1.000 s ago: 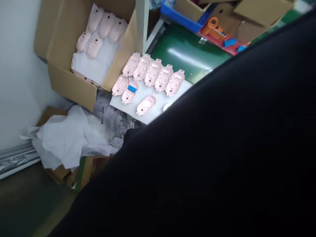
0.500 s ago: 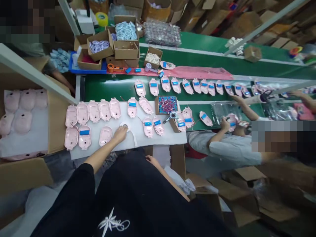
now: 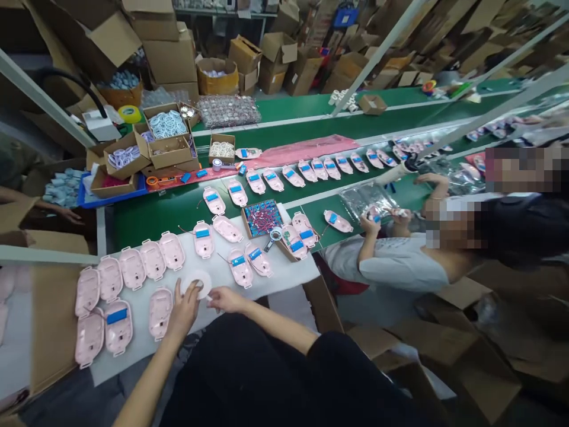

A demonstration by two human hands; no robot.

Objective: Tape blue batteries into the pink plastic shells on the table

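My left hand (image 3: 185,307) is closed on a roll of white tape (image 3: 203,280), with fingers at the hole in its middle. Close beside it, my right hand (image 3: 227,300) pinches the loose end of the tape at the roll's lower right. Left of my hands, a pink plastic shell (image 3: 160,313) lies on the white foam sheet (image 3: 213,270). Another pink shell (image 3: 119,326) farther left has a blue battery (image 3: 117,315) in it. More shells with batteries lie just beyond the roll, among them one shell (image 3: 240,268) with thin wires.
A cardboard box of blue batteries with red wires (image 3: 263,218) stands at the sheet's far edge. Battery-fitted shells line the green conveyor (image 3: 178,204). At right, a co-worker's hands (image 3: 371,220) handle a shell. Metal posts (image 3: 377,59) cross the view.
My right hand has come up from near my body to the tape's end. My left hand now has the roll lifted and turned. The view has shifted toward the right and farther up.
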